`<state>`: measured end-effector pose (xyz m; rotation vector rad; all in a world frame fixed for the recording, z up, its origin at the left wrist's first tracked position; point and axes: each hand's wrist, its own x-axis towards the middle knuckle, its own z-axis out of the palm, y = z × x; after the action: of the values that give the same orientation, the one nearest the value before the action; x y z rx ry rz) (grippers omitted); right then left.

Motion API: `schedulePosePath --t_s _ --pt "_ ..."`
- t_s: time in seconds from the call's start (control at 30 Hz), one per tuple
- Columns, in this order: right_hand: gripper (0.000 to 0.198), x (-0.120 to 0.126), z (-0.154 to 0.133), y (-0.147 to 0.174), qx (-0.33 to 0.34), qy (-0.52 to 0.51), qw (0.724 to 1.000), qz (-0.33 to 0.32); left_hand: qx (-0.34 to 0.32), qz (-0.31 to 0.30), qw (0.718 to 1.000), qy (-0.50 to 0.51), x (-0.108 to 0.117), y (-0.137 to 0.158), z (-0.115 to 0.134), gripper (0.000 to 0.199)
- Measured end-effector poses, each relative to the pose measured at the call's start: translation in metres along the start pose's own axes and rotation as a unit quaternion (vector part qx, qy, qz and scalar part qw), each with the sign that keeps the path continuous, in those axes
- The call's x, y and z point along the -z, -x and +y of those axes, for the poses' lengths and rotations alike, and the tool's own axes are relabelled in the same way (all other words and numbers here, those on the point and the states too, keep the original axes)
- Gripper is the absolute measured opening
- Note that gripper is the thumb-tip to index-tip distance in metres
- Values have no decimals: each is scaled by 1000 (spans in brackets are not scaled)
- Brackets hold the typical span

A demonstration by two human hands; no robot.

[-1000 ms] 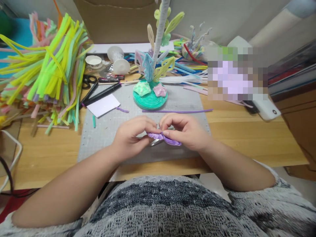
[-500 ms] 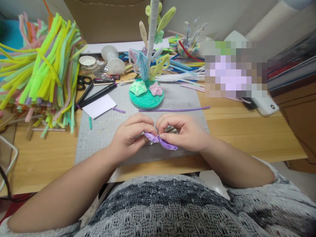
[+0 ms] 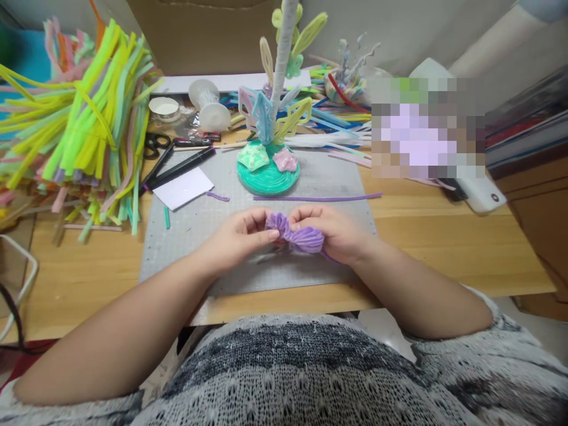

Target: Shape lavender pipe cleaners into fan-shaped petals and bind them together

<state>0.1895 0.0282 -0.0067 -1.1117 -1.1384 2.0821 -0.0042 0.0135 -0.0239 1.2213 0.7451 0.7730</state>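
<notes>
Purple bow-shaped piece (image 3: 307, 239), quantity one, is pinched in the fingers (image 3: 267, 236) of the left hand (image 3: 242, 238) and right hand (image 3: 341, 235), before two star-shaped ornaments (image 3: 285, 160).

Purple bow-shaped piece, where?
Head view, just right of center: the purple bow-shaped piece is held between the left hand and right hand, above the gray mat.

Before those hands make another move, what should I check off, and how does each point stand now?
1. Purple piece held by both the left hand and right hand: ok.
2. Piece's middle firmly bound: cannot tell; fingers partly cover it.
3. Long purple strip in front of the hands: ok.
4. Green base apart from the hands: ok.
5. Black-handled scissors in hand: not ok; they lie away to the left.
</notes>
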Motion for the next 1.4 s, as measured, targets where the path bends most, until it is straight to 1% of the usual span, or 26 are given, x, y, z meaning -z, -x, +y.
schedulePosePath --t_s 0.07,0.1,0.17,0.23,0.3,0.33,0.4,0.47,0.5,0.53,0.6,0.7,0.77,0.83,0.87,0.93,1.0,1.07,1.13,1.2,1.27,1.33,1.37,1.4 --pt "10 2 0 -2 -12 -36 999 11 21 -10 998 57 -1 -1 -2 14" --pt "10 2 -1 -1 -12 -34 999 15 20 -11 997 70 -2 -1 -2 15" --pt "11 1 -2 0 5 4 1000 27 1 0 998 70 -4 -1 -2 19" --pt "10 -2 -3 4 39 72 996 37 -41 19 999 30 -6 0 -1 23" --pt "9 -7 -4 8 97 164 980 56 -87 43 994 -50 -8 1 1 25" --pt "7 -10 -3 10 137 214 965 67 -106 57 988 -98 -9 2 3 24" --pt "7 -15 -2 14 225 309 921 80 -139 82 970 -182 -11 4 6 19" --pt "9 -18 -1 15 301 370 875 84 -168 97 954 -231 -12 6 8 12" --pt "11 -19 0 16 327 387 858 85 -180 104 946 -250 -13 7 9 10" --pt "12 -19 2 15 346 398 845 90 -189 109 938 -271 -14 7 9 10" --pt "13 -20 4 14 366 412 828 103 -200 118 922 -311 -15 8 9 13" --pt "14 -21 8 12 371 424 818 115 -205 131 907 -344 -16 7 7 11" --pt "14 -21 10 10 375 431 812 118 -200 136 910 -337 -16 7 7 10" --pt "13 -19 10 9 394 444 797 112 -182 130 928 -299 -14 6 7 5" --pt "12 -17 10 8 409 455 784 102 -169 124 941 -267 -12 5 7 2" --pt "10 -11 9 6 445 486 749 73 -132 118 966 -187 -8 4 7 12" --pt "12 -4 8 5 475 525 705 48 -86 120 983 -106 -4 2 6 13" --pt "13 3 7 4 496 558 664 41 -49 120 991 -33 -1 1 5 12" --pt "13 7 6 4 511 582 631 48 -43 112 993 13 2 0 4 17" --pt "13 9 5 4 521 599 605 55 -68 107 992 11 4 0 3 21" --pt "13 10 4 4 531 616 580 52 -96 105 989 -33 4 1 3 28" --pt "13 11 4 3 540 629 557 40 -118 96 983 -106 3 2 5 34" --pt "12 11 5 2 541 634 552 32 -126 83 975 -164 2 3 7 36" --pt "11 10 5 2 539 634 554 26 -151 81 960 -221 1 4 9 32"
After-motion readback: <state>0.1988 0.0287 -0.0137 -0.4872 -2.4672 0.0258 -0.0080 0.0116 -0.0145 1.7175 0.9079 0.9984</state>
